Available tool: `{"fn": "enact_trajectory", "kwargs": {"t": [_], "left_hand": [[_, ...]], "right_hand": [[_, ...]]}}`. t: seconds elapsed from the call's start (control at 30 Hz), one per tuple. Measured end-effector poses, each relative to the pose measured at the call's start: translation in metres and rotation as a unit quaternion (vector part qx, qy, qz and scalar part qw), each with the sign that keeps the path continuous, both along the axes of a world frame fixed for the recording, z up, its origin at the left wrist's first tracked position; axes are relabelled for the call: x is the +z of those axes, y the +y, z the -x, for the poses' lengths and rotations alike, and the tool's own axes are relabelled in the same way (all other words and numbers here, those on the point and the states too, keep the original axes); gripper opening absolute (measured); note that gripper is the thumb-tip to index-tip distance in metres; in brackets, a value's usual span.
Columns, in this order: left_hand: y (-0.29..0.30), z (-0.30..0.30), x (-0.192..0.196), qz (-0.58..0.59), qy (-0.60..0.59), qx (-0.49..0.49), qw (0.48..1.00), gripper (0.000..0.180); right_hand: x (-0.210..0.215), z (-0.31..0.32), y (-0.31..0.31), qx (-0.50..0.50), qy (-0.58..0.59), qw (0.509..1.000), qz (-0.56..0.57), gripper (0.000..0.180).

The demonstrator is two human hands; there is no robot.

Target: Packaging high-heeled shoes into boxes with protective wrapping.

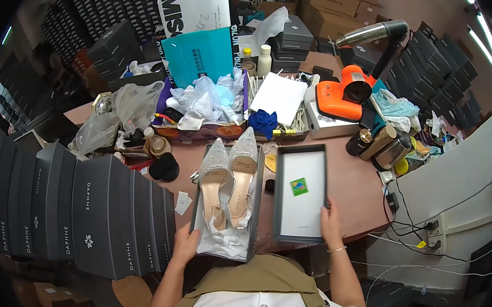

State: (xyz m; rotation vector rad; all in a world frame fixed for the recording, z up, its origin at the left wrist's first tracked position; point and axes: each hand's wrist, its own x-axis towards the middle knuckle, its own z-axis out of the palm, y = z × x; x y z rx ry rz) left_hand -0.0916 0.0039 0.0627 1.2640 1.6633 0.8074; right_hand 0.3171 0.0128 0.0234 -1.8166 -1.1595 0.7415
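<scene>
My left hand [186,243] grips the near left corner of a dark grey shoebox [255,224]. Inside it lie two pale, pointed slingback shoes [243,174], side by side, toes pointing away from me, dotted with small studs. White tissue paper [225,244] fills the near end around their heels. To the right, my right hand [331,224] is closed on the right edge of the shoebox lid [276,214], whose white inner side faces up. A small green square packet [299,187] lies in the lid.
Several dark shoeboxes [103,217] stand in a row at left. Behind the open box are a bin of crumpled plastic [207,100], an orange heat blower [345,95] and bottles [264,60]. Metal flasks [391,150] stand at the right table edge, near hanging cables [406,226].
</scene>
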Motion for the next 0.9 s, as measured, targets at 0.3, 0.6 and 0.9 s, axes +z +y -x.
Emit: {"fn": "enact_trajectory", "kwargs": {"t": [0.3, 0.6, 0.9], "left_hand": [[0.004, -0.021, 0.021, -0.007, -0.071, 0.009, 0.997, 0.035], [0.107, -0.102, 0.027, 0.155, -0.372, -0.065, 0.913, 0.055], [0.362, -0.203, -0.003, -0.013, -0.248, -0.109, 0.962, 0.042]], "right_hand": [[-0.045, 0.147, 0.021, 0.116, 0.366, 0.923, -0.006, 0.04], [-0.009, 0.056, 0.119, 0.066, 0.313, 0.946, -0.053, 0.05], [0.005, -0.041, 0.352, 0.092, 0.431, 0.894, -0.081, 0.051]]}}
